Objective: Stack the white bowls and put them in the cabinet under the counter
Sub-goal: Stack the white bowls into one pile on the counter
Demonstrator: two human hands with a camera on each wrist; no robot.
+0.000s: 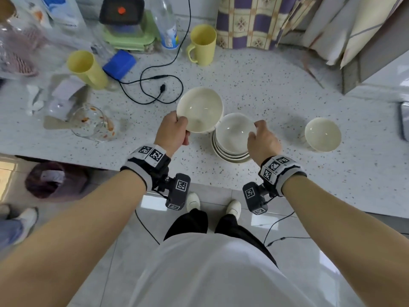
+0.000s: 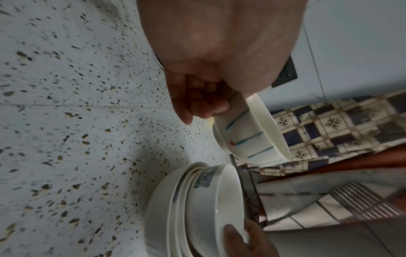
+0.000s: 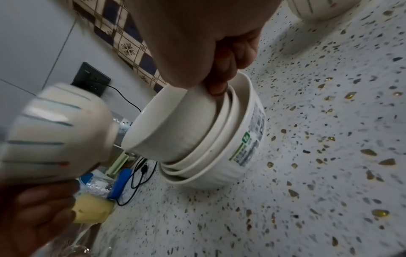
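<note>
A stack of white bowls (image 1: 232,147) stands near the counter's front edge. My right hand (image 1: 262,140) pinches the rim of the stack's top bowl (image 3: 173,125), thumb inside and fingers outside. My left hand (image 1: 174,129) grips a white bowl with teal stripes (image 2: 250,137) by its rim and holds it above the counter, just left of the stack and tilted. The striped bowl (image 1: 200,109) overlaps the stack's far left edge in the head view. Another white bowl (image 1: 322,134) sits alone to the right of the stack.
Two yellow cups (image 1: 87,68) (image 1: 202,44), a blue box (image 1: 119,63), a black cable (image 1: 155,85), a glass jug (image 1: 93,122) and bottles crowd the counter's back left. A checked cloth (image 1: 250,21) hangs at the back. A bin (image 1: 55,180) stands on the floor at left.
</note>
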